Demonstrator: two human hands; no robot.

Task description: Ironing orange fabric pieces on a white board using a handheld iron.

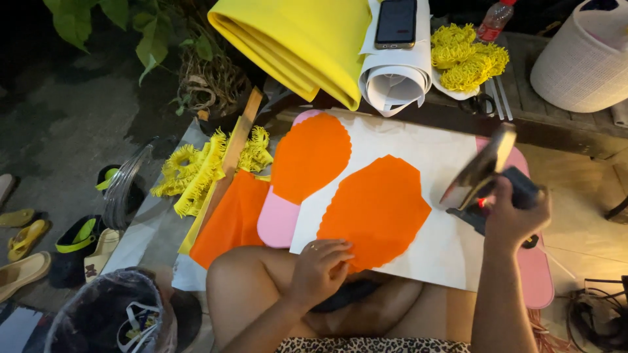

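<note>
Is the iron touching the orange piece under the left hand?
No. The right hand holds the iron tilted up over the white sheet, clear of the orange piece.

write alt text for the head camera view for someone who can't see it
Seen from above, a person's left hand presses an orange scalloped cutout flat on white paper over a pink board, while the right hand holds a clothes iron tilted up beside it. A second orange cutout lies farther left.

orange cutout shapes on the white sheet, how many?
2. One orange piece lies at the white sheet's upper left corner, overlapping the pink board. The other is mid-sheet, with the left hand on its lower edge. More orange material lies off-sheet, left.
</note>
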